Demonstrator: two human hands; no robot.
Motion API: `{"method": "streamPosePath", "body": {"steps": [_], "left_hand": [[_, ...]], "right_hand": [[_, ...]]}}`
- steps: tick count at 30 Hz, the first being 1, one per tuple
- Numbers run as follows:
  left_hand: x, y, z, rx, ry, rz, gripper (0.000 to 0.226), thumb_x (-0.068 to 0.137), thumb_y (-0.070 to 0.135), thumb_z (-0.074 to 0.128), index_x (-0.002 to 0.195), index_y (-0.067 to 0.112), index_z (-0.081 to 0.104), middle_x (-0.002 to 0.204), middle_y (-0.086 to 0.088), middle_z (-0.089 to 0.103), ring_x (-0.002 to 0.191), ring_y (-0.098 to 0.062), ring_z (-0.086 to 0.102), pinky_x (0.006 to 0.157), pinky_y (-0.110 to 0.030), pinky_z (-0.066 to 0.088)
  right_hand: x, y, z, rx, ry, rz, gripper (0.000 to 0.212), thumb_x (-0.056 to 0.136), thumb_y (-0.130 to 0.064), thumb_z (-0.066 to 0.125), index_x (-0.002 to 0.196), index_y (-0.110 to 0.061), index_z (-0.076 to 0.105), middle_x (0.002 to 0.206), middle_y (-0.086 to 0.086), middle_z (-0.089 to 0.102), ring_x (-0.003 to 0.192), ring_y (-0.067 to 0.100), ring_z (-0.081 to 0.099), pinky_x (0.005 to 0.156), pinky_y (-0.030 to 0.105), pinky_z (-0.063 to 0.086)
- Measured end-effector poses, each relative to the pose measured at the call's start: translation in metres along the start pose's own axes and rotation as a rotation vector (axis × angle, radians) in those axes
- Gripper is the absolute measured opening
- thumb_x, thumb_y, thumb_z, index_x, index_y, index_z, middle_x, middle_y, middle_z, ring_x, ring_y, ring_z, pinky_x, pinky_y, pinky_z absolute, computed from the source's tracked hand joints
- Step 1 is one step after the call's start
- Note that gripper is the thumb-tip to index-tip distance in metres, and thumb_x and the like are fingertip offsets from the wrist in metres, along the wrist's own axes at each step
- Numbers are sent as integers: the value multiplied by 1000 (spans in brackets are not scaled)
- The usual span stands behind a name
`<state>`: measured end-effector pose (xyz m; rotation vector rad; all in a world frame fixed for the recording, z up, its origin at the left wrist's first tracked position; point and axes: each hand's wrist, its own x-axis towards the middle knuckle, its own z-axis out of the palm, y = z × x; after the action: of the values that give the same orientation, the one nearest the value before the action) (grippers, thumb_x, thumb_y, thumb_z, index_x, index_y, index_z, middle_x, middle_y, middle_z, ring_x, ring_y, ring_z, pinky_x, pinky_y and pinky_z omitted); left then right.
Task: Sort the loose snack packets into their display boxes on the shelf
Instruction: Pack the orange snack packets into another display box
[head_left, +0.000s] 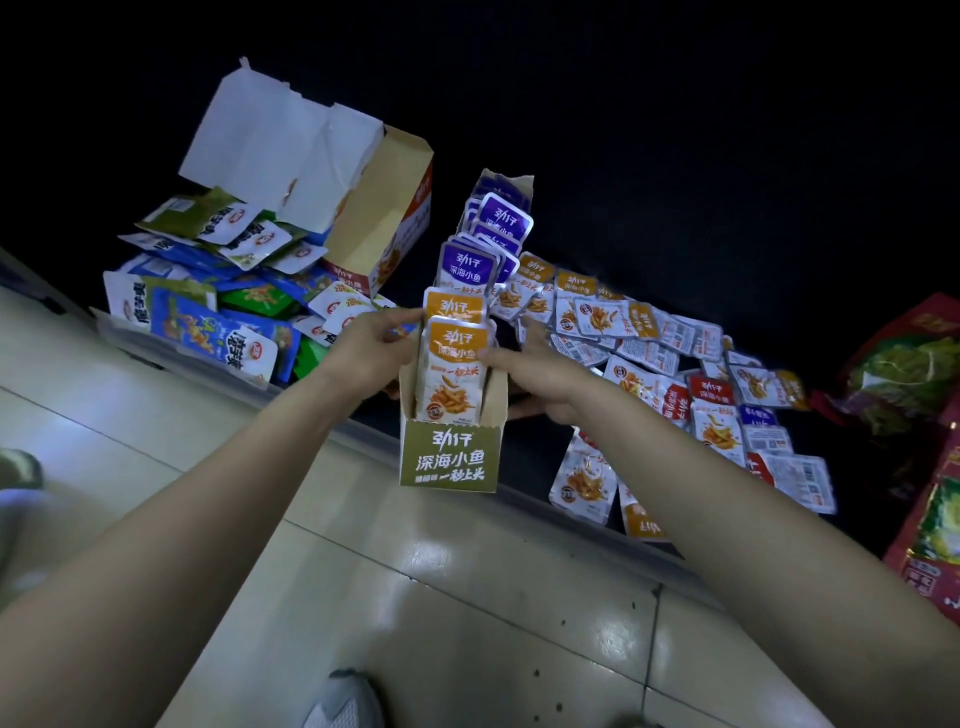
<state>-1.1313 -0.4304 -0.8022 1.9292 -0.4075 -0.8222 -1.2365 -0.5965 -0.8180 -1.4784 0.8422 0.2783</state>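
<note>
Nearest lies the pale tiled floor (467, 597), with the toe of a grey shoe (337, 701) at the bottom edge. Two bare forearms reach away from it to a narrow olive display box (449, 457) that stands at the near lip of a dark shelf (519, 452), packed with upright packets: orange packets (454, 353) at the near end, purple packets (467, 267) farther back. The left hand (369, 345) pinches the top of the front orange packets between thumb and fingers, and the right hand (540, 371) presses against the box's right side, fingertips touching the same packets. Right of the box, loose packets (675, 374) in orange, red and purple lie scattered across the shelf, some face down. At the far right edge are large red bags (914, 364). To the far left, a heap of blue and green packets (223, 306) sits before a bigger open carton (374, 223) with its white flap (270, 156) raised.
</note>
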Motion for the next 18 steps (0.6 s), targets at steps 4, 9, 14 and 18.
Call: {"method": "streamPosePath", "body": {"steps": [4,9,14,18], "left_hand": [[16,4,-2,70,-11,14,37,97,22,55,134,24,56,114,-8,67,99,-21,67,88,-46,56],[37,11,-4,-75,8,33,35,97,16,54,132,13,57,115,-6,66,98,-16,64,74,-26,52],[36,5,-7,-126,-44,54,29,97,15,52,125,18,61,116,-5,68,106,-20,65,92,-40,52],[27,-2,-5,-173,-14,177,35,100,5,44,126,23,57,110,12,67,100,0,65,80,-18,53]], "right_hand": [[-14,-5,0,31,-207,47,23,98,-20,50,110,-4,61,99,11,71,81,21,69,68,34,59],[6,-8,12,28,18,-151,35,102,-31,45,111,0,59,98,12,71,78,22,69,57,31,57],[26,1,23,9,185,-276,39,101,-33,45,109,0,63,100,15,71,80,25,69,59,35,57],[27,5,22,-73,265,-481,26,100,-22,48,121,-11,60,111,2,68,98,13,64,82,30,53]]}}
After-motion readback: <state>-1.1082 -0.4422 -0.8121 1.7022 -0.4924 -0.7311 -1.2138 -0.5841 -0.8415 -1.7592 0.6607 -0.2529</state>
